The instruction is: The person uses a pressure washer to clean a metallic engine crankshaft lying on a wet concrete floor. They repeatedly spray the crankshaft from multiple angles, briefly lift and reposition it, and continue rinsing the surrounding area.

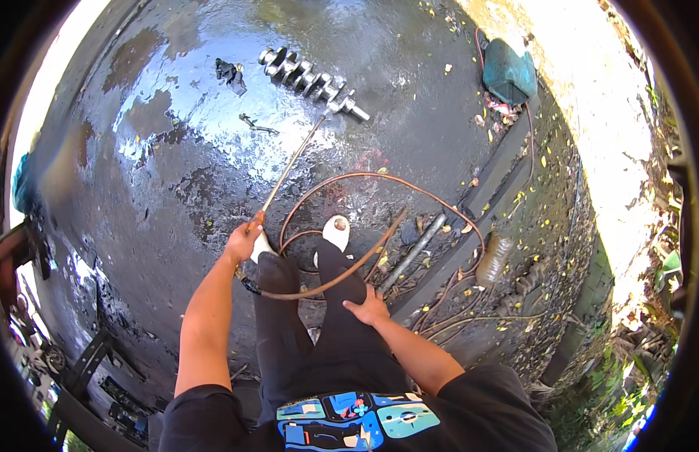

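Observation:
My left hand (pixel 246 239) is closed around the near end of a long thin spray wand (pixel 290 166). The wand slants forward, its tip by the near end of a bare metal crankshaft (pixel 308 81) lying on the wet dark ground. An orange-brown hose (pixel 342 283) joins the wand below my left hand, passes in front of my legs and loops round on the ground. My right hand (pixel 368 307) rests on my right leg near the knee, thumb spread from the fingers, holding nothing. Both feet wear white shoes (pixel 336 230).
A dark crumpled scrap (pixel 229 74) and a small twig-like piece (pixel 259 125) lie left of the crankshaft. At the right are a teal jerrycan (pixel 509 71), a metal pipe (pixel 413 254), a dirty plastic bottle (pixel 494 260) and hose coils. Dark metal frames (pixel 93 358) stand at the left.

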A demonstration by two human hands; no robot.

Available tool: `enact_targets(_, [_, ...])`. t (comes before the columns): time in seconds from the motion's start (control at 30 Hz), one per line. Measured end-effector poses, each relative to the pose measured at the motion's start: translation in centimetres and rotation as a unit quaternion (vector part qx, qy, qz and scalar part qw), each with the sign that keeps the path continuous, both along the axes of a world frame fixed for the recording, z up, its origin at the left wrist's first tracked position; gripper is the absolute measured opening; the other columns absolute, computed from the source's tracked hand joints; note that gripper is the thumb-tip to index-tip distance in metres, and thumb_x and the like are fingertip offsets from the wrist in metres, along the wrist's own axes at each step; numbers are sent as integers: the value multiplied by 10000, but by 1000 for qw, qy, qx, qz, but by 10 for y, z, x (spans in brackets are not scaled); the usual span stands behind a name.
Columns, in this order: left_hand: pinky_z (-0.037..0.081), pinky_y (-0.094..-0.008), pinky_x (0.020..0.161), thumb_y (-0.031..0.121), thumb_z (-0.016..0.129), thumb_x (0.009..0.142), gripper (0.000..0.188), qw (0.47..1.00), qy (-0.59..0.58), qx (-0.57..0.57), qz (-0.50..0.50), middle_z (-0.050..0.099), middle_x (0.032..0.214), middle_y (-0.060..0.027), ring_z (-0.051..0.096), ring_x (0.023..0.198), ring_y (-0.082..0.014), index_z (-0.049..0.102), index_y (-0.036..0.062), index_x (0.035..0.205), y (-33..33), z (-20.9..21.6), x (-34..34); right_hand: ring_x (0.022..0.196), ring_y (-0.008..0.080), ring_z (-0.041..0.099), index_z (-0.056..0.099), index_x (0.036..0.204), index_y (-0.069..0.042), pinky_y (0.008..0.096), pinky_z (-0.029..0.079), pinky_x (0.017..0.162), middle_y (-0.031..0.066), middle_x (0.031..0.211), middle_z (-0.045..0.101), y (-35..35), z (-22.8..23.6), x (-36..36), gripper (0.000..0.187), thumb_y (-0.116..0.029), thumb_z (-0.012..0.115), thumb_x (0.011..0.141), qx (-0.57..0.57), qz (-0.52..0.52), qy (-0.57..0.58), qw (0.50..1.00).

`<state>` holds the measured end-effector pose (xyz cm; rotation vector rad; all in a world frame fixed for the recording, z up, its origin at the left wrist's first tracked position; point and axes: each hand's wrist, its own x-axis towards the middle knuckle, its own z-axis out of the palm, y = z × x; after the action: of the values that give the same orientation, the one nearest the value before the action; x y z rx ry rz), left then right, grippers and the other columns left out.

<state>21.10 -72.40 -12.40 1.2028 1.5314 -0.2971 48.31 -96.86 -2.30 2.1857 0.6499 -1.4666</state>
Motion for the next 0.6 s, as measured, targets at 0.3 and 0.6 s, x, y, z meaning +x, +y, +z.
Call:
enact_targets(0.3, [450, -380, 810, 411, 579, 854, 460, 998, -44, -21, 29, 635, 957, -210, 610, 928, -313, 580, 33, 1117, -16, -76, -29, 1264, 367, 390, 100, 1455, -170, 453, 360, 1009, 208, 1443, 266, 6, -19, -58, 1059, -594, 665, 667, -125, -2, 58, 990])
enact_targets(0.6, [459, -336, 690, 395, 581, 864, 434, 995, -78, -12, 54, 630, 809, -104, 582, 722, -191, 584, 44, 1119, -16, -113, -32, 1235, 374, 421, 124, 1449, -173, 459, 374, 988, 201, 1410, 316, -11, -22, -78, 1035, -596, 659, 670, -145, -5, 43, 988])
